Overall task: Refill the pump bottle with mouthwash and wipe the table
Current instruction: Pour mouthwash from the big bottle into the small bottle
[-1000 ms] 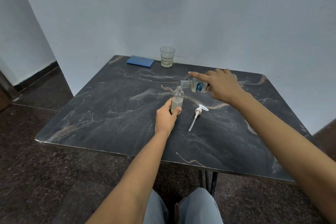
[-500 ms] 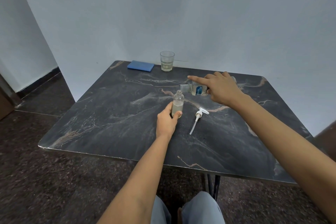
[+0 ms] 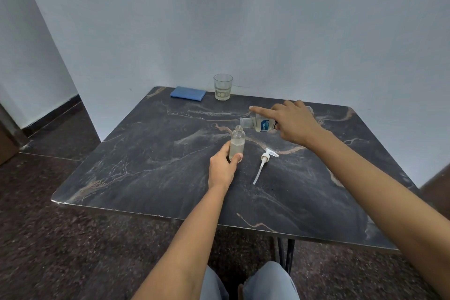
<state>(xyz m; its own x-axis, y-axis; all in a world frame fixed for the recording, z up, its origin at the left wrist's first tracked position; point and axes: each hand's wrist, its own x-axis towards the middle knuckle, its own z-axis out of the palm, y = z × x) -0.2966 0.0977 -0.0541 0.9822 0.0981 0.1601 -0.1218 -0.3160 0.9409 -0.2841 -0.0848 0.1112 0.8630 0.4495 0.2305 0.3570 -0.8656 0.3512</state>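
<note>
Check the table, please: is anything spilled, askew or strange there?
No spill shows. The pump head lies on its side on the table, off the small bottle, as refilling needs. The mouthwash bottle is tilted on purpose, its mouth at the small bottle's open neck.

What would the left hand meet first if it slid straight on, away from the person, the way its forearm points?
The small bottle that the left hand already grips; beyond it, probably bare table.

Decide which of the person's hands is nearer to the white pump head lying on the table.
Left, narrowly. The left hand holds the small bottle just left of the pump head; the right hand is raised behind it, tilting the mouthwash bottle.
</note>
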